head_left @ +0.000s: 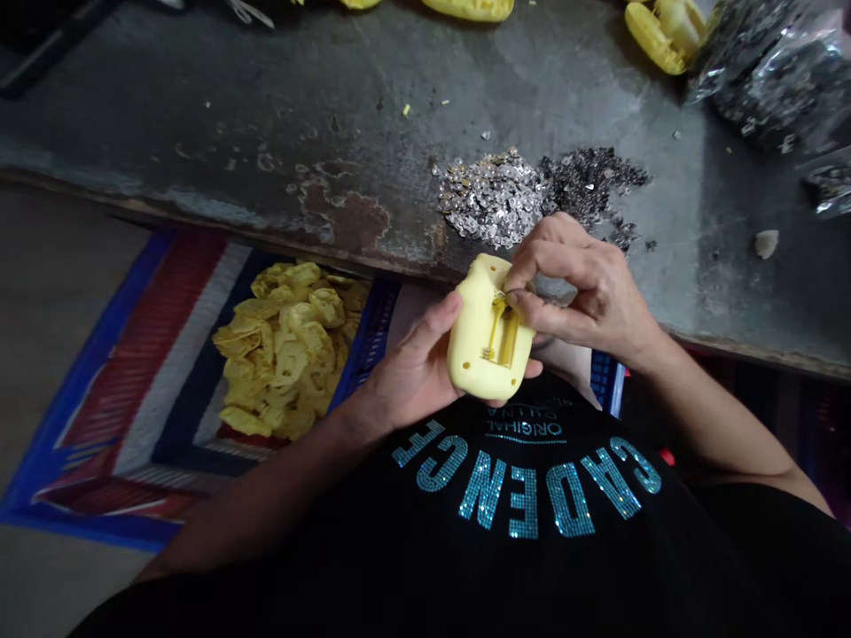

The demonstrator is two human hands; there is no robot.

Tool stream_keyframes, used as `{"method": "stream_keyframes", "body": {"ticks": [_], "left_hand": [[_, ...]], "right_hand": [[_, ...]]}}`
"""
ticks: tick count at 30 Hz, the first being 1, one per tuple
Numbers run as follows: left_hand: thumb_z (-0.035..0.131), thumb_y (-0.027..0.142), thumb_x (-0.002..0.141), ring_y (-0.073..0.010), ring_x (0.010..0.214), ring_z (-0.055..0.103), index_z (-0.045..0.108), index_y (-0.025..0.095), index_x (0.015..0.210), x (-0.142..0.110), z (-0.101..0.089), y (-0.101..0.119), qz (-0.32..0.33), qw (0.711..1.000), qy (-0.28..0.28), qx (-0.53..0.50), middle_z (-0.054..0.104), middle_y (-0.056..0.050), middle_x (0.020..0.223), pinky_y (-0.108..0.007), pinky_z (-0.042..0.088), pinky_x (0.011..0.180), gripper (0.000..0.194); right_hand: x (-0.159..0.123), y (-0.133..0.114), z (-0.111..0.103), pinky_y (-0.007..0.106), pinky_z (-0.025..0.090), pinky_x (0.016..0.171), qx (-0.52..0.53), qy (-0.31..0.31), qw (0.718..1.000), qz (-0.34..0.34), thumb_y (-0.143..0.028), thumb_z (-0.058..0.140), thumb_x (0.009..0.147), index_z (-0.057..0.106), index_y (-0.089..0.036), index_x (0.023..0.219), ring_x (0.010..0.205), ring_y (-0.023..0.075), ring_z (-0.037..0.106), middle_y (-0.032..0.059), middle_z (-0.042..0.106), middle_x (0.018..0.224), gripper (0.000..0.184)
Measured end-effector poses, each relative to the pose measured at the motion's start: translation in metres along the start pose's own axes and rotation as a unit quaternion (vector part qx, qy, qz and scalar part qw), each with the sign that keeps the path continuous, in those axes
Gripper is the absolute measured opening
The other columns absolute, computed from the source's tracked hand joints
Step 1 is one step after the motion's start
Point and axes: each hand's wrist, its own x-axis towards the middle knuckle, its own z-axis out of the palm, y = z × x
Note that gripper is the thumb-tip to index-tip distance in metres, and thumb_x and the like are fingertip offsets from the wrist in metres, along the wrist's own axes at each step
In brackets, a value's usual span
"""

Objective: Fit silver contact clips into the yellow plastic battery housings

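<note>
the yellow case (473,328), its slot (510,341) upward, sits in the grasp of my left hand (416,363) before my shirt (505,567), and though i cannot tell whether my right hand (589,288) pinches anything there, slipping fingertips could mar the slot, or a careless sweep might scatter the silver pile (495,199) on the table (266,115).

The scene is dimly lit, the black shirt (479,585) being sunk in shadow. Glints are returned by the silver pieces (495,199), plastic bags (784,75) and shirt letters (524,501); the yellow casing (469,341) is clearly exposed, while the frame's edges are stretched and softened
</note>
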Motion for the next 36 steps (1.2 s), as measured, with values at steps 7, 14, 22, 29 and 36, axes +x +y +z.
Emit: {"method": "stream_keyframes", "body": {"ticks": [7,14,22,29,36], "left_hand": [[0.077,0.067,0.099,-0.0354,0.096,0.087,0.052,0.023,0.163,0.000,-0.008,0.001,-0.042,0.999,-0.026,-0.012,0.085,-0.015,0.122,-0.029,0.067,0.056,0.082],[0.076,0.066,0.100,-0.0338,0.097,0.087,0.053,0.024,0.163,0.001,-0.008,0.005,-0.051,0.997,-0.048,-0.012,0.085,-0.014,0.126,-0.028,0.067,0.058,0.079],[0.087,0.053,0.094,-0.0319,0.119,0.083,0.069,0.027,0.144,-0.001,-0.001,-0.001,0.072,0.995,0.062,0.042,0.083,-0.003,0.136,-0.038,0.072,0.091,0.060],[0.091,0.048,0.093,-0.0264,0.092,0.085,0.072,0.025,0.141,-0.009,-0.002,-0.004,0.137,0.968,0.119,0.174,0.087,-0.008,0.115,-0.028,0.064,0.069,0.056],[0.093,0.046,0.092,-0.0223,0.093,0.082,0.079,0.022,0.138,-0.013,-0.011,-0.009,0.152,0.952,0.125,0.235,0.088,-0.009,0.114,-0.027,0.064,0.081,0.054]], "right_hand": [[0.005,0.004,-0.013,0.031,0.055,0.083,0.059,-0.058,0.996,0.031,-0.027,0.075,0.102,0.074,-0.021,0.094,0.091,0.0146,0.070,-0.0002,0.072,0.092,0.010],[0.008,0.000,-0.013,0.031,0.058,0.083,0.088,-0.051,0.993,0.062,-0.031,0.075,0.104,0.076,-0.020,0.096,0.089,0.0145,0.070,0.0002,0.075,0.094,0.014],[0.009,-0.001,-0.016,0.038,0.063,0.094,0.045,-0.048,0.994,0.086,-0.038,0.085,0.097,0.073,-0.023,0.122,0.107,0.0203,0.071,0.0043,0.075,0.120,0.032],[0.006,0.000,-0.003,0.042,0.062,0.101,0.056,-0.025,0.994,0.091,-0.038,0.080,0.096,0.066,-0.023,0.130,0.113,0.0225,0.070,0.0048,0.074,0.126,0.040],[-0.010,0.004,0.016,0.039,0.061,0.091,0.033,0.057,0.996,0.052,-0.031,0.079,0.087,0.064,-0.024,0.130,0.112,0.0238,0.068,0.0070,0.071,0.123,0.046]]}}
